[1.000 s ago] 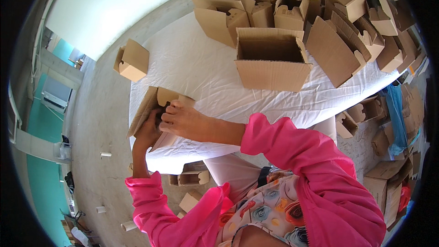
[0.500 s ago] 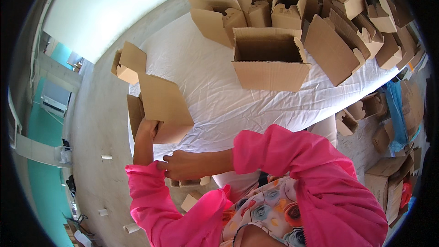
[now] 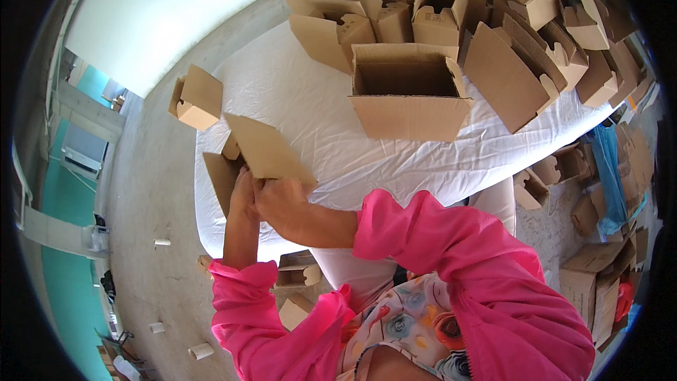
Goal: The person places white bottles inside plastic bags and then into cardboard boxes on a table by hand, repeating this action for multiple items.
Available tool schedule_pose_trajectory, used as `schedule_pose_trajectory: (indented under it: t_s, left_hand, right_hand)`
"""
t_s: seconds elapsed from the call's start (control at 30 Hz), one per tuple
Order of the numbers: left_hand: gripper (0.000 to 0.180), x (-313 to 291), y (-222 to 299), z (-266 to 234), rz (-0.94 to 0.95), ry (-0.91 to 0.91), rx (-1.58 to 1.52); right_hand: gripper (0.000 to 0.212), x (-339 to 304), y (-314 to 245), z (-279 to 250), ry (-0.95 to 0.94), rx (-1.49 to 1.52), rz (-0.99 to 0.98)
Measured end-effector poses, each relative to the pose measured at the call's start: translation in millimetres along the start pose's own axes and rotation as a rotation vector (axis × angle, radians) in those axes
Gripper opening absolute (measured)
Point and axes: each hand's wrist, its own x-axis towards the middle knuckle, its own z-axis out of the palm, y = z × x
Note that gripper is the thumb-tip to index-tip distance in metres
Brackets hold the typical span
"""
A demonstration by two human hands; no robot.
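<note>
A brown cardboard box [image 3: 270, 147] with raised flaps stands at the left end of the white-covered table [image 3: 317, 113]. My left hand [image 3: 243, 192] is closed on the box's near side, with its fingertips partly inside the opening. Pressed close beside it, my right hand [image 3: 283, 200] is bent over the same near edge, its fingers curled against the cardboard. My two hands hide most of that near side. Just beyond, at the table's left edge, sits a smaller carton [image 3: 201, 99].
An open-topped box [image 3: 412, 116] stands mid-table. Several cartons [image 3: 367, 14] crowd the far side, and a larger pile [image 3: 543, 49] fills the far right. On the floor lie more boxes [image 3: 297, 271], white tube-like pieces [image 3: 201, 351] and blue plastic [image 3: 608, 176].
My right hand has moved up from below the box onto its near edge beside my left hand. The box has tilted and shifted slightly right.
</note>
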Motion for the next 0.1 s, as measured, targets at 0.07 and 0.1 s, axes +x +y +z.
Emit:
schedule_pose_trajectory:
  t_s: [0.07, 0.1]
  left_hand:
    - [0.034, -5, 11, 18, -0.028, 0.017, 0.139]
    - [0.05, 6, 9, 4, -0.073, 0.012, 0.237]
  right_hand:
    - [0.023, -1, 9, 6, 0.193, 0.023, 0.092]
    - [0.023, -2, 8, 7, 0.193, 0.024, 0.093]
